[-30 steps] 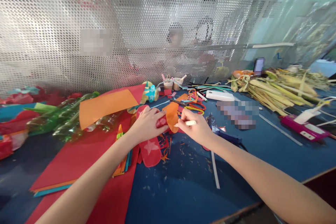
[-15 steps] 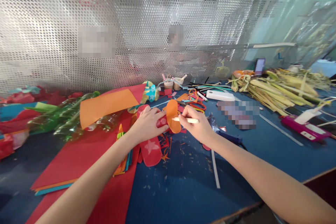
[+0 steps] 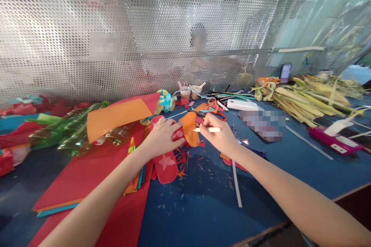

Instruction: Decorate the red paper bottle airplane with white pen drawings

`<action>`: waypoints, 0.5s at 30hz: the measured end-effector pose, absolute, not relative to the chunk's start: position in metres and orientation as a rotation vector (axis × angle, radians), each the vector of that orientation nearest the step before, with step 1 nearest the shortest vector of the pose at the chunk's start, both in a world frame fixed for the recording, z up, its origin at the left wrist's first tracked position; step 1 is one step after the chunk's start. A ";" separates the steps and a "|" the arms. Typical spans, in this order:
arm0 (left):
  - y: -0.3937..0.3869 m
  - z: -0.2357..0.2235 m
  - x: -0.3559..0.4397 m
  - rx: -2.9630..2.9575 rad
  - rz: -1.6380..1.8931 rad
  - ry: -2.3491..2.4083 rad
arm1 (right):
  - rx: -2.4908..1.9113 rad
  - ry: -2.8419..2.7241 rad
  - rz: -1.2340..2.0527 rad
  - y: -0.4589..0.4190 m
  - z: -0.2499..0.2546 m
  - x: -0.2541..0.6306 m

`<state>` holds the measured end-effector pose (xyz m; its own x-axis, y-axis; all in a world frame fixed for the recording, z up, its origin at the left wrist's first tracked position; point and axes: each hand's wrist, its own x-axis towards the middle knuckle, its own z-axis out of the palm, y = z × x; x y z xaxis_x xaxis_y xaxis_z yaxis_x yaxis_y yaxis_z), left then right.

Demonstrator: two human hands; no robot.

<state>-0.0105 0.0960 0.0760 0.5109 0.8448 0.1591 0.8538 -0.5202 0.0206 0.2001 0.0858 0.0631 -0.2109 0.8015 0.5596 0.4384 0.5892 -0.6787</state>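
Note:
My left hand [image 3: 165, 136] rests on a red pencil case [image 3: 166, 165] with pale stars. Its fingers curl around a small red spotted part [image 3: 177, 134] and reach the edge of a rounded orange paper piece [image 3: 190, 129], which they steady. My right hand [image 3: 218, 135] pinches a white marker [image 3: 211, 129], its tip touching or just above the orange piece near its right edge. Several red and orange paper scraps [image 3: 182, 162] lie below the two hands.
Red paper sheets [image 3: 72, 179] and green plastic bottles [image 3: 78, 125] lie on the left. Corn husks [image 3: 307, 96], a white case [image 3: 242, 104] and a magenta power strip [image 3: 334, 141] are on the right. A perforated metal screen [image 3: 139, 34] stands behind the blue table [image 3: 188, 216].
My right hand and the marker have shifted very slightly right and up, and the marker lies more level. The left hand keeps its place on the orange piece.

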 end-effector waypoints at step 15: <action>0.096 0.077 -0.010 -2.693 -0.235 -1.499 | -1.067 -1.893 0.406 0.085 0.065 0.200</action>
